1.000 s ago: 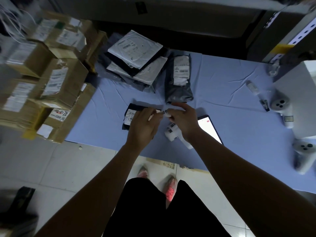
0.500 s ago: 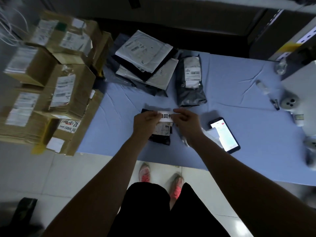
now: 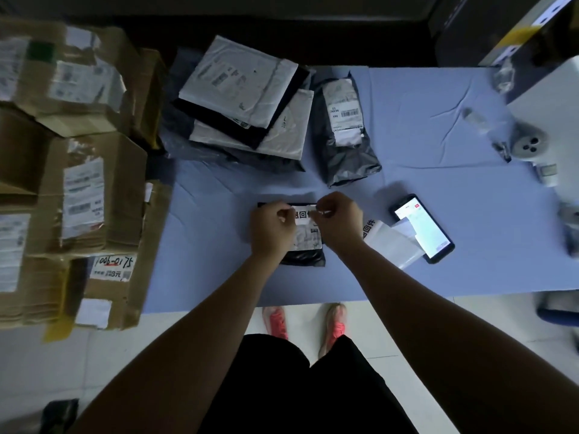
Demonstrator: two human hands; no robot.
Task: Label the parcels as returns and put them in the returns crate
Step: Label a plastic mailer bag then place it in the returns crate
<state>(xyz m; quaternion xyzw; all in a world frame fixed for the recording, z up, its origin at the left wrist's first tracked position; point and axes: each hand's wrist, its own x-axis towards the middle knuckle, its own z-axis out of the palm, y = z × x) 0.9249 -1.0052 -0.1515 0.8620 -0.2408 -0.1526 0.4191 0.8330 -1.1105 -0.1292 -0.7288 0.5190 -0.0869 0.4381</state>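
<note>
Black poly parcel (image 3: 302, 256) getting its white return sticker (image 3: 303, 213), near edge of the blue table (image 3: 438, 277)

Left hand (image 3: 272, 230) pinches the sticker's left end and right hand (image 3: 340, 220) pinches the right, stretched over the parcel's far end. My worry: if one end touches down first it'll go on crooked or wrinkle, and the glossy bag won't let you peel it cleanly. The parcel's long axis runs away from the person; the sticker lies crosswise, left to right. Just right is the phone (image 3: 423, 228), farther back a grey parcel (image 3: 344, 158) and a stack of mailers (image 3: 238, 89). Can't spot a returns crate.
</note>
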